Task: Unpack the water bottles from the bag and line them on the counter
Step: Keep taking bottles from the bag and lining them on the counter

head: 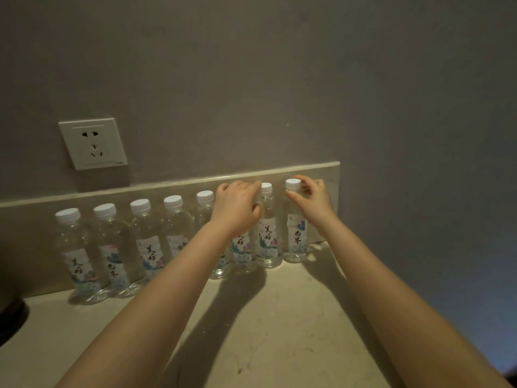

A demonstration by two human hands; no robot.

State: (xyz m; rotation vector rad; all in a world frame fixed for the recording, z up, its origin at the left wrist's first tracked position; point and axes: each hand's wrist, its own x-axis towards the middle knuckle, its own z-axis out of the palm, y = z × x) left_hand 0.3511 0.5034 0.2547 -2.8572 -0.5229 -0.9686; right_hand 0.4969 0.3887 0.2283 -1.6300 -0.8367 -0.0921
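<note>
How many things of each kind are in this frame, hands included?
Water bottles: 8, one cap hidden behind the left hand
Hands: 2, left hand and right hand, each with a grip on a bottle
Wall socket: 1
Dark object at the left edge: 1, too cropped to identify
Total: 12

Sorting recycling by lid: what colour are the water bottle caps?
The caps are white; head view.

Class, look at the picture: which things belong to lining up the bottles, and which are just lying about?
Belong to the job: row of water bottles along the counter; left hand gripping the second bottle from the right; right hand gripping the end bottle.
Just there: wall socket; dark object at far left.
</note>
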